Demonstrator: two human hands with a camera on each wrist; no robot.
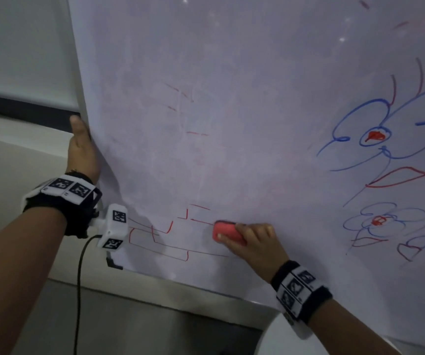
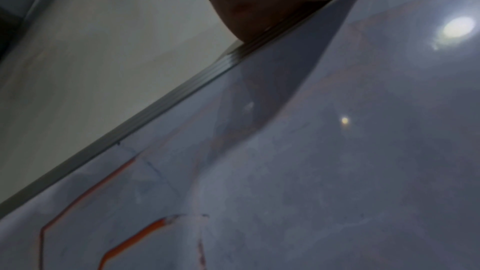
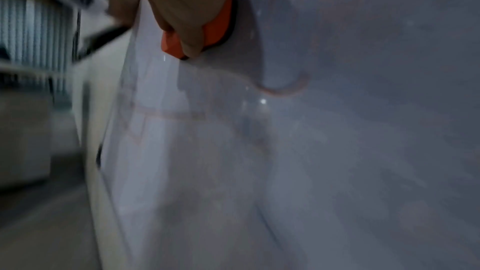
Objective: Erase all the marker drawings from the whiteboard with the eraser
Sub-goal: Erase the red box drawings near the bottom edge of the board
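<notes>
1 eraser [image 1: 228,233] in R hand [image 1: 255,245], 1 whiteboard [image 1: 244,73]

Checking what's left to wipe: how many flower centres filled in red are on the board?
2: big blue flower's centre at upper right, and smaller flower's centre below it. More may lie beyond the right edge.

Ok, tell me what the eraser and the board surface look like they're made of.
Eraser: a red body, apparently moulded plastic with a smooth matte look, and a dark strip, probably felt, along the side against the board. Board: a glossy white sheet, probably coated; it mirrors ceiling lights and ripples near the left hand holding its edge, so it seems thin and flexible.
</notes>
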